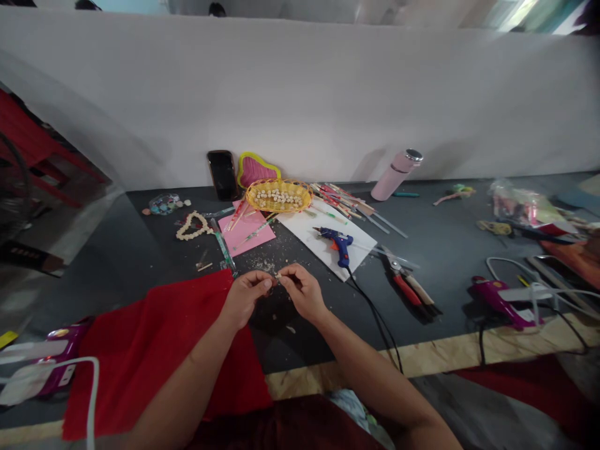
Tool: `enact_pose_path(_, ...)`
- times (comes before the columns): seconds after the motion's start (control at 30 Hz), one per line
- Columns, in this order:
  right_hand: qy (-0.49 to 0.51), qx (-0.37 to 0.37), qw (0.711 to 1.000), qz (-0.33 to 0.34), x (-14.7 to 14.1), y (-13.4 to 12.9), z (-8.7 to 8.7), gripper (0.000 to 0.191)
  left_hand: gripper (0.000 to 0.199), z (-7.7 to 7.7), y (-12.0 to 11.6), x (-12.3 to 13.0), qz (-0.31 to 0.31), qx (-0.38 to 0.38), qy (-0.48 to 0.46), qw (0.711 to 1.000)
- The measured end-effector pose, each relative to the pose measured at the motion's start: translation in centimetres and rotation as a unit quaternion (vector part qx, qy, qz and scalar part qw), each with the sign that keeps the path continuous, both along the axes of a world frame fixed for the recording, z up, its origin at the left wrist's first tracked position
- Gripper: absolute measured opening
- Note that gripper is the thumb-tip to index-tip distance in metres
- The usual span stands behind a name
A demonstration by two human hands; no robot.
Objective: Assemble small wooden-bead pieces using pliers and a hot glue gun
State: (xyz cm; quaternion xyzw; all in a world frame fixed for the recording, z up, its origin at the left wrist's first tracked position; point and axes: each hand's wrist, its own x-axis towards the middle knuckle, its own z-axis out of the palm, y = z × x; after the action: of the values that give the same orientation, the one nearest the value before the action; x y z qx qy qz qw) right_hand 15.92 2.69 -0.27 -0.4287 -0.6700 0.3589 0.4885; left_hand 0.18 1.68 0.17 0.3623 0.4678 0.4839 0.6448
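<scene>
My left hand [247, 295] and my right hand [304, 292] meet over the dark table, fingertips almost touching. A tiny pale piece [277, 275], too small to name, shows at the tips of my right thumb and fingers. My left thumb presses against its fingers; whatever they pinch is hidden. Small crumbs [262, 261] lie scattered just beyond my hands. Under my left forearm spreads a red cloth [187, 312]. Farther back, a yellow woven basket [253, 201] holds several small pale pieces. A heart-shaped frame of pale pieces [194, 226] lies to the left.
A blue glue gun [338, 241] lies on a white board [323, 250], its cord trailing forward. Right of it are red-handled pliers [405, 284]. A pink bottle [396, 175] and a phone [222, 175] stand by the white partition. Purple power strips [506, 303] sit at both sides.
</scene>
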Motion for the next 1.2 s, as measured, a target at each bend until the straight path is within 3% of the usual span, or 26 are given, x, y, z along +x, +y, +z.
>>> enact_pose_path(0.27,-0.024,0.059,0.997,0.042,-0.19,-0.13,0.35,0.009,0.02,-0.12,-0.1,-0.08,-0.005,0.014,0.021,1.0)
enact_pose_path(0.67,-0.03,0.067,0.994,0.086,0.24,0.01,0.16,0.019,0.018,-0.12,0.04,-0.16,-0.04,-0.013,0.012,0.999)
enact_pose_path(0.83,-0.042,0.066,0.994,0.072,0.2,-0.05,-0.08,0.022,0.017,-0.06,0.01,0.11,-0.028,-0.025,-0.026,0.999)
enact_pose_path(0.97,-0.05,0.054,0.996,0.046,0.14,-0.01,-0.28,0.009,0.017,-0.02,-0.02,0.22,-0.021,-0.036,-0.038,0.998)
enact_pose_path(1.2,-0.054,0.076,0.993,0.072,0.42,0.23,0.28,0.012,0.017,-0.01,-0.05,0.02,-0.046,-0.044,-0.008,0.998)
